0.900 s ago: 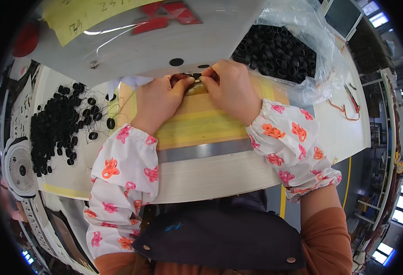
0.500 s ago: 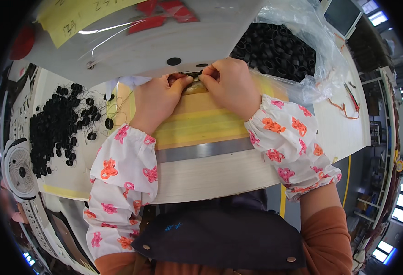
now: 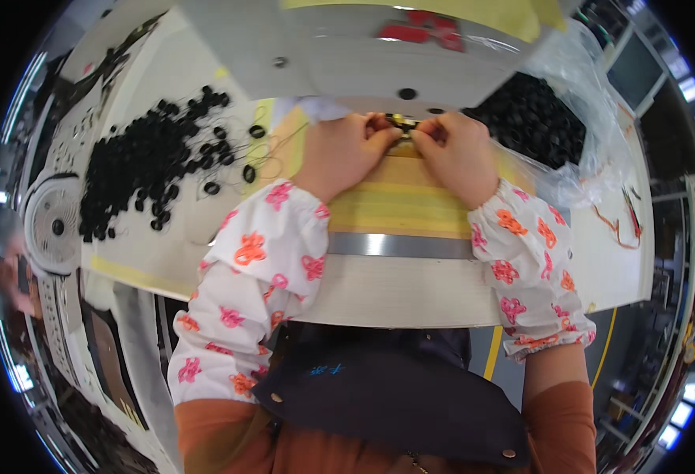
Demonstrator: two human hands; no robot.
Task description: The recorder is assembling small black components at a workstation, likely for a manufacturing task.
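Observation:
Both hands work close together under the lower edge of a large grey-white machine housing (image 3: 347, 67). My left hand (image 3: 346, 152) has thumb and index finger pinched at a small part below the housing. My right hand (image 3: 459, 152) pinches from the other side, its fingertips a short gap from the left ones. Whatever the fingers hold is too small and covered to name. A small brass-coloured metal piece (image 3: 399, 120) shows between the fingertips. Beneath the hands, the work surface (image 3: 399, 209) bears yellow tape and ends in a metal strip (image 3: 399, 245) at the front.
Many small black rings (image 3: 138, 162) with loose threads lie heaped on the table at left. More black rings (image 3: 533, 118) fill a clear plastic bag (image 3: 600, 134) at right. Thread snips (image 3: 633, 212) lie at the right edge. A white fan (image 3: 53, 225) stands far left.
The whole view has swung left, so the machine, hands and table appear farther right. Both hands keep their pinched pose under the housing, and the brass-coloured piece shows more clearly.

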